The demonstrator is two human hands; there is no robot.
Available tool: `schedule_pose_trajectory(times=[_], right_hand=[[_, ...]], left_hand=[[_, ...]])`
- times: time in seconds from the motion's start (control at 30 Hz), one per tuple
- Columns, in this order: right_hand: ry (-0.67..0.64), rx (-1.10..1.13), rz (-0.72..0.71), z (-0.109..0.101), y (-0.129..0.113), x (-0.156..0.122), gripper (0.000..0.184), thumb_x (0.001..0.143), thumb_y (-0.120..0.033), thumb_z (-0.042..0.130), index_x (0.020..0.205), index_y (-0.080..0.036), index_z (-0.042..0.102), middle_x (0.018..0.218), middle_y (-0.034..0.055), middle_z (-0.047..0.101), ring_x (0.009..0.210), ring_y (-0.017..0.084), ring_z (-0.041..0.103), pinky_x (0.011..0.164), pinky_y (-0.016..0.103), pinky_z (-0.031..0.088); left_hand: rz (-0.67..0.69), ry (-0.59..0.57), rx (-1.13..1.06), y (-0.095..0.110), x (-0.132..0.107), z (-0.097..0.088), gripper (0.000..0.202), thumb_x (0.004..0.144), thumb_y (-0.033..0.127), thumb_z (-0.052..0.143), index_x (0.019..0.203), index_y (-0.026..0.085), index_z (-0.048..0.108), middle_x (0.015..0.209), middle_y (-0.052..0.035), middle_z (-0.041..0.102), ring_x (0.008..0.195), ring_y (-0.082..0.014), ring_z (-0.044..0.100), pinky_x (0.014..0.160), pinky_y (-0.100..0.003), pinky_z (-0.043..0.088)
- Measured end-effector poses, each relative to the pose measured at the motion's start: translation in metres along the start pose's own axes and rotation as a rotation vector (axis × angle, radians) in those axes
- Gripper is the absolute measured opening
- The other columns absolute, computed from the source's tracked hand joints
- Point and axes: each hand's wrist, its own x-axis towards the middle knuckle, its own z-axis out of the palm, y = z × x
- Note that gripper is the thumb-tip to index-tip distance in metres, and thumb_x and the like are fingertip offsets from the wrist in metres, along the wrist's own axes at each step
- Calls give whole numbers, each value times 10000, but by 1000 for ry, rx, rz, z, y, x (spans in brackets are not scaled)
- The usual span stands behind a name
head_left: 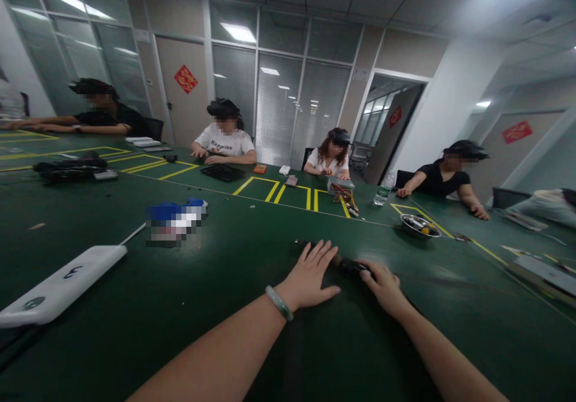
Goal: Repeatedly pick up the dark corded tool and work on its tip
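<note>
My right hand (pixel 382 285) is closed around the black grip of a long dark tool (pixel 348 265) lying low over the green table. I cannot make out its exact kind. My left hand (pixel 310 276), with a pale green bangle (pixel 279 303) at its wrist, is spread flat with its palm down. Its fingers cover the middle of the tool, whose far tip sticks out past them at the left. Whether the left palm presses on the tool or on the tabletop is hidden.
A white power strip (pixel 67 282) lies at the left, near a blurred blue-and-white item (pixel 176 221). Ahead are a water bottle (pixel 384 189), a metal bowl (pixel 420 227) with small parts, and a grey box (pixel 341 185) with coloured wires. Several people sit across the table.
</note>
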Motion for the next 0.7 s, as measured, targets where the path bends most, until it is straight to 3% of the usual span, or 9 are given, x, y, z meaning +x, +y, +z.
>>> schedule_pose_trajectory(times=[0.13,0.23,0.3,0.37,0.43,0.5,0.6,0.7], right_hand=[[-20,60,-158,32,-68,25,424,957,-477,316,1299,-317,511,1291,44,541,1198,266,448,1000,515,299],[5,35,-251,38,-87,23,477,966,-456,322,1402,-278,397,1387,65,453,1274,236,392,1042,455,301],[66,-99,-232,34,-85,10,565,951,-474,370,1467,-257,289,1467,86,340,1327,259,323,1047,457,306],[149,-298,-84,26,-77,-9,650,923,-493,436,1481,-208,260,1474,142,301,1307,336,333,996,504,348],[175,-463,119,20,-67,-30,620,918,-494,456,1412,-130,372,1359,223,406,1189,395,444,876,512,424],[119,-515,218,16,-58,-46,466,950,-458,422,1245,-111,517,1177,226,521,1026,362,555,778,442,464],[21,-447,138,13,-50,-51,269,992,-358,388,1062,-162,558,1035,148,578,891,256,612,745,332,455],[20,-342,120,10,-44,-36,194,1009,-308,375,1004,-172,514,961,99,596,816,210,620,700,289,430]], left_hand=[[-8,58,30,1,1,-1,872,817,496,601,1503,243,125,1556,-66,226,1434,-245,177,1177,-439,74],[-44,75,39,-2,2,0,762,850,395,580,1488,253,189,1536,-61,281,1378,-226,313,1166,-419,141],[-68,96,33,-4,2,0,700,872,363,565,1477,262,228,1527,-59,301,1348,-219,360,1141,-405,211],[-82,108,18,-4,2,-1,625,887,363,564,1448,274,304,1486,-55,378,1317,-218,397,1111,-399,264],[-87,104,5,-3,2,-4,537,892,371,571,1393,280,402,1411,-48,476,1276,-221,437,1089,-402,291],[-98,100,-3,-1,3,-6,472,890,359,580,1341,274,469,1343,-43,536,1231,-224,469,1064,-399,316],[-107,102,-17,2,4,-10,440,872,325,597,1300,280,505,1239,-25,588,1147,-218,508,1020,-385,347],[-127,92,-14,3,4,-14,389,867,319,575,1251,269,543,1172,-30,605,1092,-222,522,979,-385,368]])
